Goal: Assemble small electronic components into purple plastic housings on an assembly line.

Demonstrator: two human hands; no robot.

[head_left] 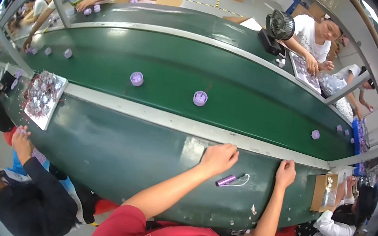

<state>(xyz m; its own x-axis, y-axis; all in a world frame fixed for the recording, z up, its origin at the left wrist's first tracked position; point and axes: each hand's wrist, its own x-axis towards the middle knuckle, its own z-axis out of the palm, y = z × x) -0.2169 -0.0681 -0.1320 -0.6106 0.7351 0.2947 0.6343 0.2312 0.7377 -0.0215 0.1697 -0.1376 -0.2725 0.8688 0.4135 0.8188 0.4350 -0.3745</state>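
Note:
My left hand [220,159] is closed in a loose fist beside the pale metal rail, with nothing showing in its fingers. To its right, my right hand [286,173] is also curled closed at the rail, and nothing sticks out of it. On the green work surface between my forearms lies a small purple cylinder [225,181] with a white loop strap, nearest my left hand and touched by neither. Past the rail, round purple parts sit on the green belt: one cup-shaped part [200,98] with a thin reddish wire, another [136,79] to its left.
A white tray [45,100] heaped with small silvery parts and red wires stands at the left. An open cardboard box [324,193] is at the right. Metal posts frame the belt [172,59]. Co-workers sit on both sides and across, near a black fan [279,25].

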